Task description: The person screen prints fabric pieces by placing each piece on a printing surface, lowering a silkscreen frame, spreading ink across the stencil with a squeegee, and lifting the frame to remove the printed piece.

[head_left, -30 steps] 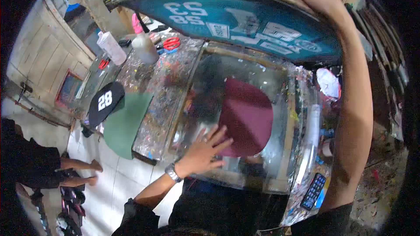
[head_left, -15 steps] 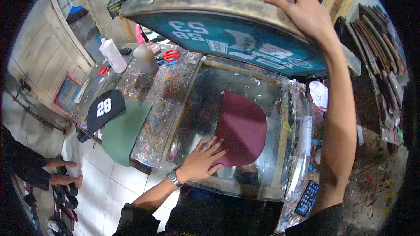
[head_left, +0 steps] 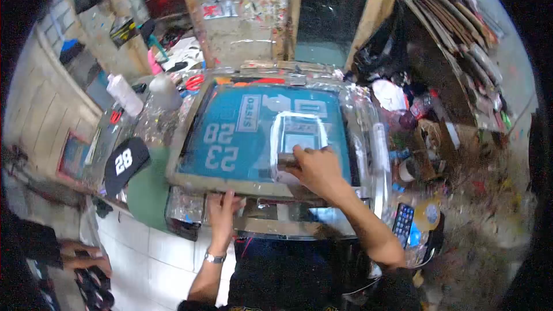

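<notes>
Screen point(head_left: 250, 150) roughly level, a hand at its near rim and a tool on its mesh

Left of the screen, a co-worker's hands point(head_left: 86, 256) are well apart from it. Nearer lie a black piece marked 28 point(head_left: 127, 164) and a green piece point(head_left: 151, 184), the green one just beside the screen's left edge. Beyond them, toward the screen's far left corner, stand a white bottle point(head_left: 125, 95) and a cloudy bottle point(head_left: 165, 93), with red scissors point(head_left: 194, 82) by that corner.

At the screen's near rim, left of its middle, is the left hand point(head_left: 220, 216); whether its fingers grip the wood or merely touch it, I cannot tell. A steady hand there should stop the frame from shifting.

Over the screen's right half, the right hand point(head_left: 322, 175) is closed around a dark tool point(head_left: 288, 161). An even angle and pressure along its edge would suit the mesh best; digging in one corner could strain it.

Right of the screen are a phone point(head_left: 403, 222) and a tape roll point(head_left: 427, 215), near its close corner.
</notes>
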The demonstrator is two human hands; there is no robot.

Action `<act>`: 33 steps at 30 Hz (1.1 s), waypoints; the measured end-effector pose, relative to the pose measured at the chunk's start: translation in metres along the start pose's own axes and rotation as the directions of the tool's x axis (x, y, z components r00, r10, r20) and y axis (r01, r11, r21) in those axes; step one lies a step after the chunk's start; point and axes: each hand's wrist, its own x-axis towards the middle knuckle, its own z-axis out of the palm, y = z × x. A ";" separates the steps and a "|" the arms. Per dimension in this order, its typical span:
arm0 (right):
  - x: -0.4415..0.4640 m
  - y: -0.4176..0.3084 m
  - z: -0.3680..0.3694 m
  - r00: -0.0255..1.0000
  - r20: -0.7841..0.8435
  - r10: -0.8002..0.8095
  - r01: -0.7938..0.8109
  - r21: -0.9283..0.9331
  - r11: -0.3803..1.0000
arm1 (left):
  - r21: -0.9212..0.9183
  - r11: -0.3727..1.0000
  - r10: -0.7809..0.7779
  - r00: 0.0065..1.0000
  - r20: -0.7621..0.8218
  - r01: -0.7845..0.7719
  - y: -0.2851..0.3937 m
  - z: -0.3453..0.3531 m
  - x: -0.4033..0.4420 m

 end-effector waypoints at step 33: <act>0.062 0.069 0.064 0.949 0.257 -0.181 0.168 0.073 0.983 | -0.005 0.988 -0.155 0.986 0.062 0.156 -0.022 -0.021 -0.008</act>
